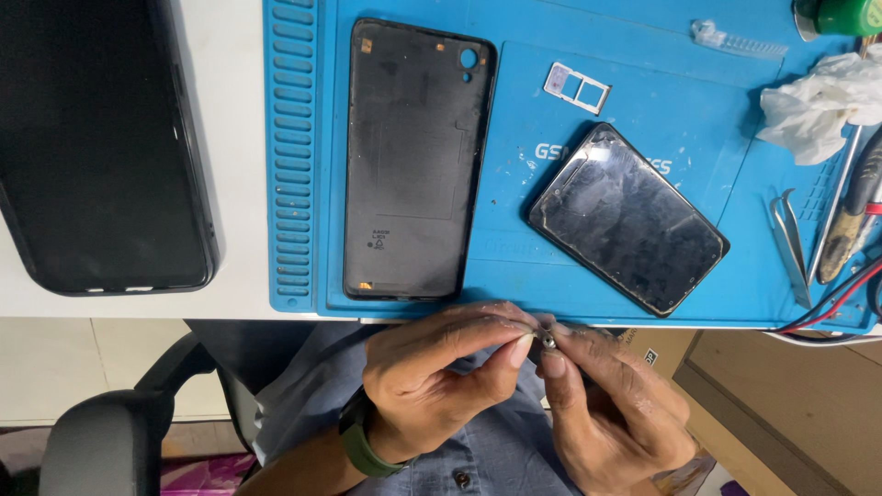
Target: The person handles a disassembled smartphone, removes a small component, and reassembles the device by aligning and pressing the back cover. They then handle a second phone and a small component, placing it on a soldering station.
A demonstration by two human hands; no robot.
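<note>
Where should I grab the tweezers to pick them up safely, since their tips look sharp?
Take the tweezers by the wide joined end nearest the mat's front edge, pinching across both flat arms. Come from the left, where the mat is bare; other tools lie close on the right. The fine tips point away, toward the tissue.

Both hands meet low in the view, close to the body and below the near edge of the worktop. The left hand (432,377) comes up from the lower left, its forearm angled inward, a dark green band round the wrist. Its fingers curl over, with thumb and forefinger pressed together at their tips in a tight pinch. The right hand (611,404) rises from the lower right, palm turned toward the left one, fingers bent and bunched, thumb and forefinger likewise pinched. The two sets of fingertips touch at one spot between the hands. Both wrists are bent slightly inward.
</note>
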